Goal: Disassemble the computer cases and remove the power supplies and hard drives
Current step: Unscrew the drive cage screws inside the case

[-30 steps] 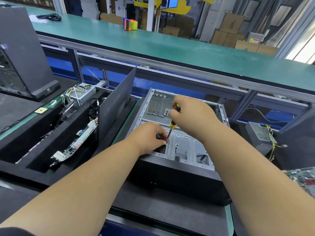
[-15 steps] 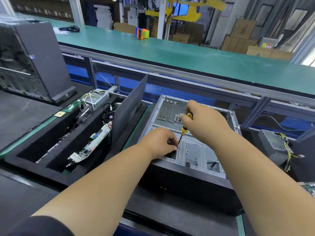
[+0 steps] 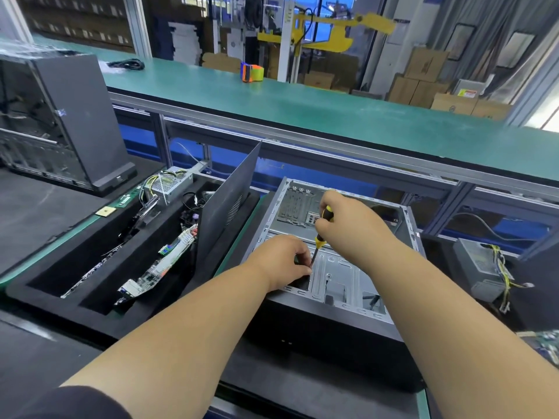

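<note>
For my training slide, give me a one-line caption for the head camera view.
Right hand drives a screwdriver into the open computer case while the left hand steadies its tip.

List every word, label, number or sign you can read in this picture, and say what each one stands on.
None can be read.
Red and yellow label on a cardboard box: too blurred.
Sticker on the grey power supply: too small.
Print on the circuit boards in the black tray: too small.
Blue mark on the upright computer case: illegible.
</note>
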`<state>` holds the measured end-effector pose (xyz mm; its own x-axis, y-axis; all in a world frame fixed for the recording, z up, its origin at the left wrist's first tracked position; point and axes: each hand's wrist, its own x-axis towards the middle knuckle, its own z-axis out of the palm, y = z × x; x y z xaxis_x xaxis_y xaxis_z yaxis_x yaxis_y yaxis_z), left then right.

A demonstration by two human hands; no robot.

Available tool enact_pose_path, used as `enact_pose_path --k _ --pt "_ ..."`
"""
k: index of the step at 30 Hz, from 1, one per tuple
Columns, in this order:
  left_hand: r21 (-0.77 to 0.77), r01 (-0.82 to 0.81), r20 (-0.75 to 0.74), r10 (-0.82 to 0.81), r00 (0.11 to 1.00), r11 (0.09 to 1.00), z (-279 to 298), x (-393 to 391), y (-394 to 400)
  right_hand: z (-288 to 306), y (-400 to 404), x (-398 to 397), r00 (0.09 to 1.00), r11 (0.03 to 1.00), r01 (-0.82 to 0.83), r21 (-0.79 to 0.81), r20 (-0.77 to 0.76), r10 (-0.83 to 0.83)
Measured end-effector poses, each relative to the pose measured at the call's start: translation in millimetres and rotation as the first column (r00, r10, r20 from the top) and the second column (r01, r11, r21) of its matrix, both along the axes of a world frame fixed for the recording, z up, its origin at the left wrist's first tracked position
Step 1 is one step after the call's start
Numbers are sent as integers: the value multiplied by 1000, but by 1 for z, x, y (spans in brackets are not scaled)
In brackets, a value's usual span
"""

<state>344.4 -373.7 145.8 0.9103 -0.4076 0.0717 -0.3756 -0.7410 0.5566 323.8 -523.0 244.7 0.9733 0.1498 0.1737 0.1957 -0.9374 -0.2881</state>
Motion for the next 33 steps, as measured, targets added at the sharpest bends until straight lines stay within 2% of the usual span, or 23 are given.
enact_pose_path --k 2,4,10,16,21,33 --pt "-3 8 17 -8 1000 1000 -1 0 0 2 0 0 999 997 8 -80 33 -6" --pt "-13 13 21 -12 1000 1000 -1 0 0 4 0 1 999 996 16 -91 35 -12" --pt "3 41 149 -41 988 999 -5 2 0 4 -3 -2 999 997 34 63 -18 -33" --pt "97 76 271 -100 957 992 -8 0 -3 1 -7 -9 1000 997 20 72 -13 -19" --pt "160 60 277 -103 955 985 -6 -2 -8 1 -11 -7 999 999 22 33 22 -23" --pt "129 65 274 -98 957 990 -5 -4 -8 2 -18 -8 998 988 56 146 3 -57"
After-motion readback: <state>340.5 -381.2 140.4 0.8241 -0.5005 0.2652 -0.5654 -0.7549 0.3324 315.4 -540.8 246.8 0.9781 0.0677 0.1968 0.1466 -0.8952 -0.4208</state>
